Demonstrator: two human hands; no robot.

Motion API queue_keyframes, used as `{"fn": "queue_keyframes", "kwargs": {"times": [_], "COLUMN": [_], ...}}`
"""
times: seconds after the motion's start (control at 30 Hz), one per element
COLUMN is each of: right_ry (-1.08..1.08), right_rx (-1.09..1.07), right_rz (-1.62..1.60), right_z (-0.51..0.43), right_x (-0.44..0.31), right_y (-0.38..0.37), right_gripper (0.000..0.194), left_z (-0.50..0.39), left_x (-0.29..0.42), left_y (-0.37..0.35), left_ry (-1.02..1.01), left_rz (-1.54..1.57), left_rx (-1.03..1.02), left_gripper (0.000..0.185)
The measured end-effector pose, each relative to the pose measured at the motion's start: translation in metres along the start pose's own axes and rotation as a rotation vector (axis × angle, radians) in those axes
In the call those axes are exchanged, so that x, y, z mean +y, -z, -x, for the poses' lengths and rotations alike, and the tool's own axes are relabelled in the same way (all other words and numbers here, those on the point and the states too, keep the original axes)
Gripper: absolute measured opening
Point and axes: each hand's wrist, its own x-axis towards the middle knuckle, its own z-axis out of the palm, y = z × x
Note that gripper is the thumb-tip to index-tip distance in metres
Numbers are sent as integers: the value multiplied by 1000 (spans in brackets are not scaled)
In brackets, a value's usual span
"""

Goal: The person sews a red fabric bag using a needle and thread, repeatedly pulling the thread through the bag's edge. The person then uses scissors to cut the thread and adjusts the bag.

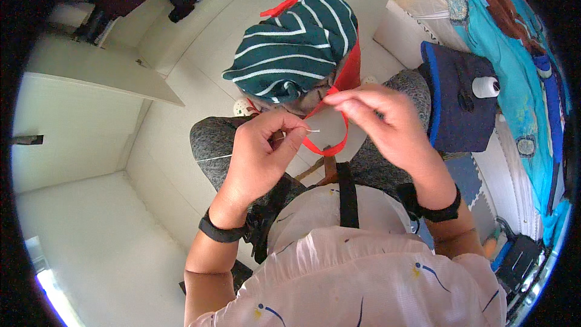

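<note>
My left hand pinches a white thread between thumb and forefinger. Its short end sticks out past the fingertips, and a length trails out to the left over my knee. My right hand is slightly blurred, its thumb and forefinger brought together beside a red strap. Whether those fingers grip the strap or something thin is unclear. The strap hangs in a loop below both hands. Just beyond them a dark green knitted cloth with white stripes bulges beside a red fabric panel.
On my right, a dark blue cloth carries a white thread spool and dark scissors. Past it spreads a turquoise bedcover. An open cabinet door juts out at left. A white clog shows on the tiled floor.
</note>
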Motion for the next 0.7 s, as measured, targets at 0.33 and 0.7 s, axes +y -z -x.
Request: {"fn": "queue_keyframes", "kwargs": {"times": [0.33,0.7], "right_ry": [261,377], "right_rx": [-338,-136], "right_rz": [-405,-450], "right_z": [6,10], "right_x": [-80,-98], "right_y": [26,33], "right_gripper": [19,16], "left_z": [14,16], "left_x": [70,90], "left_y": [24,27], "left_ry": [-178,-190], "left_rz": [-223,-344], "left_rx": [244,329], "left_gripper": [6,9]}}
